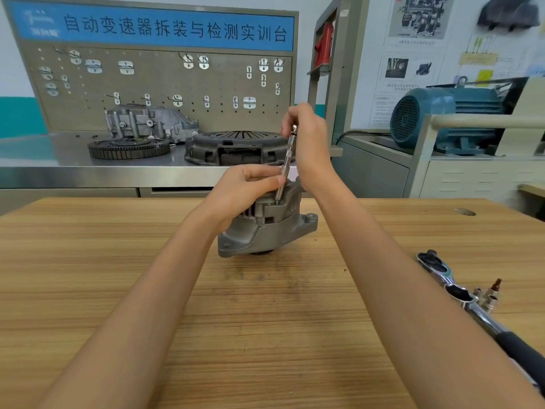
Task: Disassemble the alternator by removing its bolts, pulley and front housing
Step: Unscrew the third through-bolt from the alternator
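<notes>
The alternator [267, 224] stands on the wooden counter [265, 320], about mid-counter. The left hand [250, 187] rests on top of the alternator, fingers curled around its upper housing, thumb tip against the slim extension bar [285, 165]. The right hand [306, 140], above the alternator, pinches the bar's upper end; its lower tip meets the housing. A ratchet wrench [460, 296] and small sockets [489, 293] lie to the alternator's right.

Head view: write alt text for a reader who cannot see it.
A person's right hand holds a slim metal driver upright on a bolt atop a grey alternator on a wooden table, while the left hand steadies the alternator and pinches the shaft. A ratchet wrench and sockets lie at right.
</notes>
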Available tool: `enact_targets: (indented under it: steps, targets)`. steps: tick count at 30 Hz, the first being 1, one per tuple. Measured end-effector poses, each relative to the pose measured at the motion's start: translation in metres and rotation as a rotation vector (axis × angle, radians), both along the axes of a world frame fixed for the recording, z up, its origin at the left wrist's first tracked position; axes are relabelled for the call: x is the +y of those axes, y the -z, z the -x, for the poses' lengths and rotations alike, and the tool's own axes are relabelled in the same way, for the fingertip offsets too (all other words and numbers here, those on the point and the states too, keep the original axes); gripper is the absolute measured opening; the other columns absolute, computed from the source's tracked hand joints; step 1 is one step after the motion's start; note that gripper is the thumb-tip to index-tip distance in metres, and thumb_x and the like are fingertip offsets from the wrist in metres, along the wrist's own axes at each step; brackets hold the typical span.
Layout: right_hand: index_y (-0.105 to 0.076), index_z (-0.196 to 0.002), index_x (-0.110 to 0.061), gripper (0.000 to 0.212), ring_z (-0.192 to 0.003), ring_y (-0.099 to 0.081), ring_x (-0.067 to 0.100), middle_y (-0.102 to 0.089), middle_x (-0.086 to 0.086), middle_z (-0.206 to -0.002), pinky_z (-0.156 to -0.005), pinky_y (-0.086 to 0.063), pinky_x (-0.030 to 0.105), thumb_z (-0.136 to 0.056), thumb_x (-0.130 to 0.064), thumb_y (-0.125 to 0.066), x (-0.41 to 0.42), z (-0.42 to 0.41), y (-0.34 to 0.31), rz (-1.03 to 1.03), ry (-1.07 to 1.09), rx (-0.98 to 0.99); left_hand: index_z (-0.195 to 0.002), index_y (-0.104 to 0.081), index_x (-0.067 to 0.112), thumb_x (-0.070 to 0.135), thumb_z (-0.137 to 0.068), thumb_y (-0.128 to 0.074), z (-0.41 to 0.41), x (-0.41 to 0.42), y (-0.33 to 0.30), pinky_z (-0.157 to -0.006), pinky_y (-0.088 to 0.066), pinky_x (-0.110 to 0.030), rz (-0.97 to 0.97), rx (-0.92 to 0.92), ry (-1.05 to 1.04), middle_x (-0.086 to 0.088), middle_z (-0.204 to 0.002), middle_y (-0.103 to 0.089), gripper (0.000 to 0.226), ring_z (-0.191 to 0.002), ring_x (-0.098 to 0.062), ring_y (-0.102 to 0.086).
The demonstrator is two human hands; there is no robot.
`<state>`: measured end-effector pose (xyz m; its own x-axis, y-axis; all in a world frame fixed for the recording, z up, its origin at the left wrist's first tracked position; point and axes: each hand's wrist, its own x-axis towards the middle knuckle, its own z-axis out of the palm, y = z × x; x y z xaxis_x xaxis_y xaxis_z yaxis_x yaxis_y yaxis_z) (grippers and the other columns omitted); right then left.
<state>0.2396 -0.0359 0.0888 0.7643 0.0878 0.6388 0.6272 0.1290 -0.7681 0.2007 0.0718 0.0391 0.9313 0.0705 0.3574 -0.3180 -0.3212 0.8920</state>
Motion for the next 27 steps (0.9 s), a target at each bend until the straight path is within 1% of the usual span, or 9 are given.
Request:
enact_targets:
  steps: [10,13,16,17,19,21,23,25,27]
  targets:
    - [-0.037,-0.049,-0.014,0.043,-0.061,-0.039,0.012,-0.039,0.001,-0.058,-0.066,-0.035,0.026,-0.092,-0.011,-0.038,0.0,-0.003,-0.003,-0.027,-0.109,0.03,-0.105,-0.07,0.02,0.017,-0.086,-0.066,-0.003,0.0,0.002,-0.099,-0.047,-0.03,0.039,0.009,0.035,0.005,-0.099,-0.074,0.019,-0.099,-0.009,-0.067]
    - [-0.039,-0.048,-0.014,0.044,-0.059,-0.041,0.009,-0.041,-0.001,-0.057,-0.065,-0.036,0.024,-0.091,-0.01,-0.038,0.002,-0.004,-0.003,-0.028,-0.133,0.025,-0.107,-0.07,0.019,0.017,-0.09,-0.061,-0.002,0.001,0.002,-0.094,-0.047,-0.026,0.013,0.016,0.071,0.005,-0.1,-0.074,0.019,-0.099,-0.009,-0.067]
    - [-0.042,-0.047,-0.014,0.044,-0.061,-0.045,0.007,-0.045,-0.003,-0.057,-0.073,-0.038,0.025,-0.091,-0.009,-0.038,0.007,-0.004,-0.002,-0.022,-0.167,0.007,-0.103,-0.071,0.02,0.023,-0.092,-0.059,-0.001,0.002,0.001,-0.083,-0.049,-0.018,0.009,0.01,0.07,0.005,-0.097,-0.074,0.017,-0.094,-0.008,-0.068]
    - [-0.043,-0.049,-0.014,0.043,-0.06,-0.048,0.003,-0.047,-0.004,-0.058,-0.074,-0.039,0.02,-0.091,-0.009,-0.038,0.008,-0.003,-0.001,-0.006,-0.168,-0.01,-0.099,-0.072,0.022,0.024,-0.092,-0.059,0.0,0.002,0.001,-0.08,-0.05,-0.015,0.009,0.004,0.066,0.006,-0.096,-0.074,0.015,-0.093,-0.007,-0.068]
    - [-0.046,-0.052,-0.015,0.036,-0.058,-0.049,-0.011,-0.049,-0.006,-0.064,-0.066,-0.038,0.004,-0.088,-0.011,-0.039,0.011,0.0,0.002,0.019,-0.16,-0.051,-0.094,-0.072,0.025,0.023,-0.092,-0.06,0.0,0.002,0.001,-0.075,-0.05,-0.01,0.007,-0.011,0.059,0.007,-0.094,-0.074,0.013,-0.091,-0.004,-0.068]
    - [-0.051,-0.06,-0.016,0.024,-0.065,-0.048,-0.016,-0.052,-0.006,-0.075,-0.061,-0.035,-0.002,-0.081,-0.017,-0.04,0.012,0.001,0.008,0.032,-0.146,-0.1,-0.101,-0.07,0.024,0.02,-0.092,-0.059,0.0,0.002,0.001,-0.079,-0.049,-0.011,0.0,-0.023,0.059,0.007,-0.096,-0.074,0.014,-0.092,-0.003,-0.067]
    - [-0.056,-0.075,-0.015,0.017,-0.079,-0.048,-0.012,-0.054,-0.002,-0.089,-0.071,-0.035,0.001,-0.08,-0.018,-0.04,0.014,-0.001,0.015,0.052,-0.118,-0.158,-0.115,-0.065,0.019,0.019,-0.092,-0.058,0.0,0.003,0.0,-0.09,-0.049,-0.022,-0.015,-0.022,0.057,0.003,-0.101,-0.073,0.023,-0.097,-0.008,-0.067]
    - [-0.056,-0.1,-0.013,0.023,-0.093,-0.047,-0.006,-0.052,0.001,-0.104,-0.081,-0.036,0.004,-0.083,-0.019,-0.041,0.017,-0.003,0.019,0.075,-0.067,-0.219,-0.12,-0.062,0.016,0.016,-0.093,-0.056,0.001,0.002,-0.001,-0.096,-0.048,-0.029,-0.031,-0.02,0.07,-0.001,-0.105,-0.072,0.028,-0.101,-0.012,-0.066]
    - [-0.047,-0.116,-0.014,0.033,-0.1,-0.043,-0.005,-0.049,0.0,-0.112,-0.084,-0.033,0.002,-0.085,-0.023,-0.04,0.017,-0.005,0.02,0.089,-0.029,-0.244,-0.12,-0.063,0.013,0.012,-0.094,-0.055,0.002,0.002,0.0,-0.096,-0.048,-0.029,-0.029,-0.032,0.073,-0.002,-0.106,-0.071,0.027,-0.101,-0.013,-0.066]
